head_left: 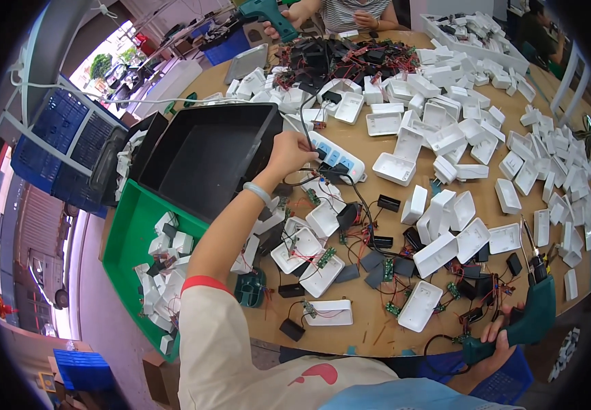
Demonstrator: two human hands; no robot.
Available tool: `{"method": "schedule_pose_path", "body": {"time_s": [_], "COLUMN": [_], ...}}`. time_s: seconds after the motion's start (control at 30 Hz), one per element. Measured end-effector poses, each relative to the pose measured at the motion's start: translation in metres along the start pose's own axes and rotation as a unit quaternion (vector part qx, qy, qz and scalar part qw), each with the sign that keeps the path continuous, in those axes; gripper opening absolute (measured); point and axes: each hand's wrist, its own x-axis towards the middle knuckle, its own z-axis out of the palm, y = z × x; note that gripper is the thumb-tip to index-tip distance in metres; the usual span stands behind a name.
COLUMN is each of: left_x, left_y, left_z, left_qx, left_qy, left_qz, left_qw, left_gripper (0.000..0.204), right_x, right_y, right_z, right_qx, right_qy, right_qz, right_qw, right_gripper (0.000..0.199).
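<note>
- Round table (377, 147): bare wood-look board, matt brown, scuffed in places.
- White housing shells (436, 254), scattered across the table: moulded plastic, smooth, slight sheen.
- Black tray (207, 154), at the table's left edge: smooth plastic, dull gloss on its floor.
- Green crate (126, 239), beside the black tray: smooth plastic, matt.
- Green electric screwdriver (533, 320), at the table's near edge, in the right hand (497, 342): matt plastic body, metal bit.
- Power strip (336, 156), just right of the black tray, by the left hand (287, 154): glossy white plastic.
- Left wrist bangle (257, 193): smooth, pale, glossy.
- Sleeve (210, 321): soft matt cloth.
</note>
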Motion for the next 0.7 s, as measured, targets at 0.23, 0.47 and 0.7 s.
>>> {"method": "schedule_pose_path", "body": {"time_s": [0.23, 0.47, 0.7], "left_x": [-0.008, -0.011, -0.006], "left_y": [-0.007, -0.014, -0.012], "left_z": [0.005, 0.011, 0.015], "left_qx": [0.014, -0.017, -0.002], "left_qy": [0.027, 0.041, 0.058], "left_qz": [0.014, 0.022, 0.030], "left_qw": [0.999, 0.999, 0.998], "left_gripper": [0.020, 0.019, 0.021], "right_x": [-0.004, -0.006, -0.006], "right_y": [-0.004, -0.005, -0.006], "right_z": [0.006, 0.016, 0.027], "right_qx": [-0.004, -0.018, -0.016], "right_qy": [-0.021, -0.014, -0.012], "right_qz": [0.003, 0.001, -0.010], "right_qw": [1.000, 1.000, 1.000], "right_gripper": [0.067, 0.069, 0.067]}}
